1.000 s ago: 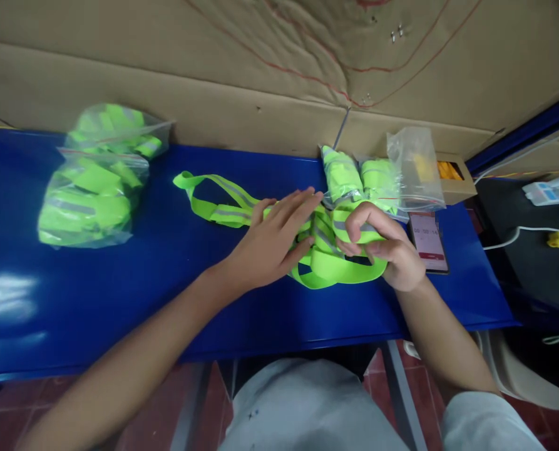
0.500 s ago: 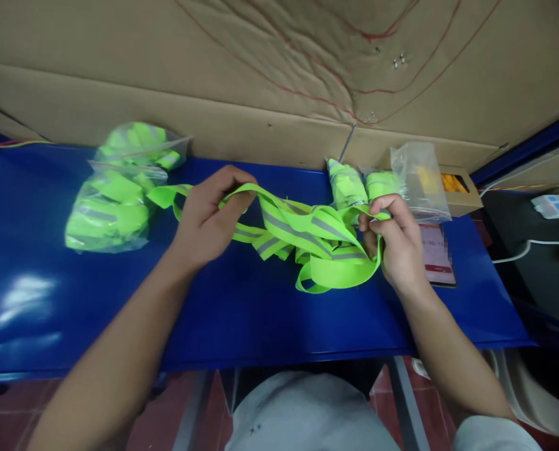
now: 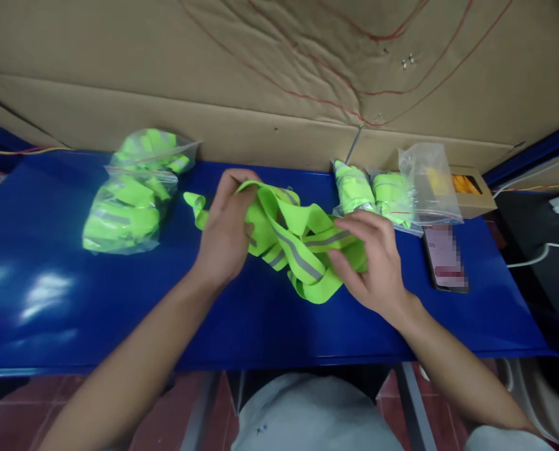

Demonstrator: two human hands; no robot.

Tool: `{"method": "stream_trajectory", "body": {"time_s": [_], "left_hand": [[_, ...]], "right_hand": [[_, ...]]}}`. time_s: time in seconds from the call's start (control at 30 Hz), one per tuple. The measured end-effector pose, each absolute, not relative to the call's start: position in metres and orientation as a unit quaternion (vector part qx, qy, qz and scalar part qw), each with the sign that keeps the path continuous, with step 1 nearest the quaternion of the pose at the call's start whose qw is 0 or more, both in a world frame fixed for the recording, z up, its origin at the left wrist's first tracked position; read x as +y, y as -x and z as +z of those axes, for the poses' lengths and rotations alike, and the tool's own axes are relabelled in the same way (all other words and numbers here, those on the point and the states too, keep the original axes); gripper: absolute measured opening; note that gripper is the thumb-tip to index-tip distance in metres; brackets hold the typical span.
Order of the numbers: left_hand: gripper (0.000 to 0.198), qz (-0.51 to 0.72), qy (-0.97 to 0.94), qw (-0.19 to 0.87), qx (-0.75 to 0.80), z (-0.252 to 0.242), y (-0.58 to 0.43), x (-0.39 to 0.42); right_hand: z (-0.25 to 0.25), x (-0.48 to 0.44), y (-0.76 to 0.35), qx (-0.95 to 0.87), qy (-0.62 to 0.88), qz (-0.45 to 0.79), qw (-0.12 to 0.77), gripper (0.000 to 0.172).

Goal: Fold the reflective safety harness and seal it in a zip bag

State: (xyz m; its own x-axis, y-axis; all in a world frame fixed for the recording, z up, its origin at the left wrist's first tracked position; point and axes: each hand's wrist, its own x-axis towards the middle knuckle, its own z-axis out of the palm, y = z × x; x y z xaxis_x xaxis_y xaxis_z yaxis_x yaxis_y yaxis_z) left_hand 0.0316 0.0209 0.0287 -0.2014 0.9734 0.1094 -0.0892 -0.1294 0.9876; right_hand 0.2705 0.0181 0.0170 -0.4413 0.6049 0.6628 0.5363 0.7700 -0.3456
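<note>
A tangle of neon-green reflective strap [image 3: 302, 250] with grey stripes hangs in loops just above or on the blue table; the exact contact is hidden. My left hand [image 3: 230, 225] is closed round the strap at its left side, and a loose end sticks out beyond the knuckles. At the right side of the tangle is my right hand [image 3: 368, 257], its thumb and fingers apart around the strap loops and touching them. The fingertips of my left hand are partly hidden by the strap.
Clear bags of green strap [image 3: 122, 213] lie at the left, one behind another. Toward the back right are smaller packed bags [image 3: 354, 188], an empty-looking zip bag [image 3: 429, 188] and a cardboard box [image 3: 479, 200]. A phone [image 3: 446, 257] lies on the blue table [image 3: 279, 338].
My right hand has moved in toward the left and its pinch on the strap has opened. The strap, stretched between both hands before, is now bunched closer together.
</note>
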Motion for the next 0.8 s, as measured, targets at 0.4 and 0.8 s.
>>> {"method": "stream_trajectory", "body": {"time_s": [0.4, 0.8], "left_hand": [[0.061, 0.468, -0.593, 0.571, 0.322, 0.036, -0.034, 0.004], [0.038, 0.499, -0.725, 0.045, 0.472, 0.026, -0.033, -0.004]], "right_hand": [[0.016, 0.02, -0.275, -0.726, 0.405, 0.28, 0.48, 0.014], [0.044, 0.031, -0.298, -0.851, 0.271, 0.305, 0.33, 0.06]]}}
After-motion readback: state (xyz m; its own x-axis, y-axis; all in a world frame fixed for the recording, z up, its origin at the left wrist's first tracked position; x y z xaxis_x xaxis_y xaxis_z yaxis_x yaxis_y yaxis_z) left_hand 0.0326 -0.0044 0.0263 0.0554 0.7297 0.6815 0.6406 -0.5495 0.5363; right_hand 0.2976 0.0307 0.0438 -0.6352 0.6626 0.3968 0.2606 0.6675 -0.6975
